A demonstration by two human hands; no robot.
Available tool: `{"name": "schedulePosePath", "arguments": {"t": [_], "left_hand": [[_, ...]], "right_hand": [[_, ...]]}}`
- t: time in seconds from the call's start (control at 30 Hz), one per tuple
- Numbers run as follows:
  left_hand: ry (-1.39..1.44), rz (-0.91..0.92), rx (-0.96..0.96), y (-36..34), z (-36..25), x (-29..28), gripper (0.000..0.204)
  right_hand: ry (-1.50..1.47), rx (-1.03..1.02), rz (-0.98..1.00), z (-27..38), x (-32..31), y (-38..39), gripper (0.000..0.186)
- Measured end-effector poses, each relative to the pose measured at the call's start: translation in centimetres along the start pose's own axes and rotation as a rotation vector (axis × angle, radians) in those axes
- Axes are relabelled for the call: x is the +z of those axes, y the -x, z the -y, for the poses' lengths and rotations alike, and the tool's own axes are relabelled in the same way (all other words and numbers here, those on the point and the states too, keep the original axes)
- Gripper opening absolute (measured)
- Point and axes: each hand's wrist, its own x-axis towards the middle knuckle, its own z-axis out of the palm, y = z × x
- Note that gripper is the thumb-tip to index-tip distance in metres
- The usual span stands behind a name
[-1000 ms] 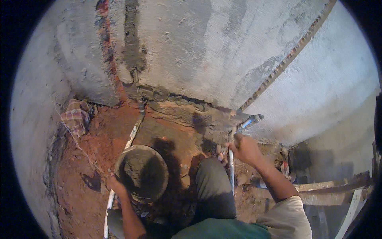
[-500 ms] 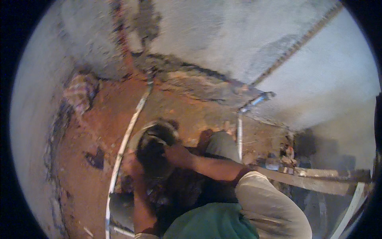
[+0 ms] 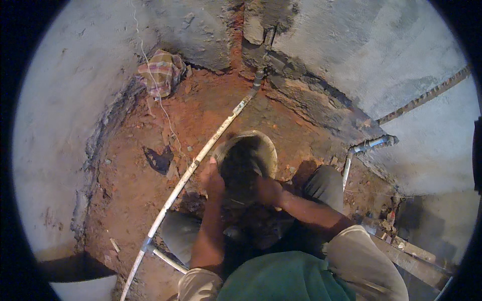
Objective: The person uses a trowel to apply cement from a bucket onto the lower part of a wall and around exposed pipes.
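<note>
A round pan [image 3: 271, 156], its inside dark, sits tilted between my bent knees. My left hand [image 3: 213, 178] grips its left rim, just right of a long white pipe [image 3: 193, 165]. My right hand [image 3: 267, 191] reaches into the pan's right part, fingers curled in shadow; what they hold, if anything, I cannot make out. A branch pipe [image 3: 168, 260] joins the long one near my left leg. Beyond my right knee [image 3: 324, 185], a white pipe with a blue section [image 3: 371, 143] runs to the wall.
Grey walls [image 3: 371, 45] with cut channels [image 3: 428, 93] surround rough red soil [image 3: 120, 180]. A checked cloth [image 3: 161, 72] and thin wire lie at the back left, a dark scrap [image 3: 157, 159] below them. Planks [image 3: 411, 256] are at the lower right, a white-walled opening or container [image 3: 83, 288] at lower left.
My right hand has left the wall-side pipe and moved into the pan, which now sits more upright-rimmed between my knees. My view has swung, shifting the corner rightward.
</note>
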Motion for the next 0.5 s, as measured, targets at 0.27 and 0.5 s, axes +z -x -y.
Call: {"name": "schedulePosePath", "arguments": {"t": [0.27,0.5], "left_hand": [[-0.133,-0.058,0.129,-0.7,1.1,-0.7,0.03],[-0.053,0.024,0.057,0.2,-0.2,-1.0,0.026]], "right_hand": [[-0.197,0.29,0.231,-1.7,-9.7,5.8,0.032],[0.043,0.361,0.09,-3.4,-9.3,5.1,0.037]]}}
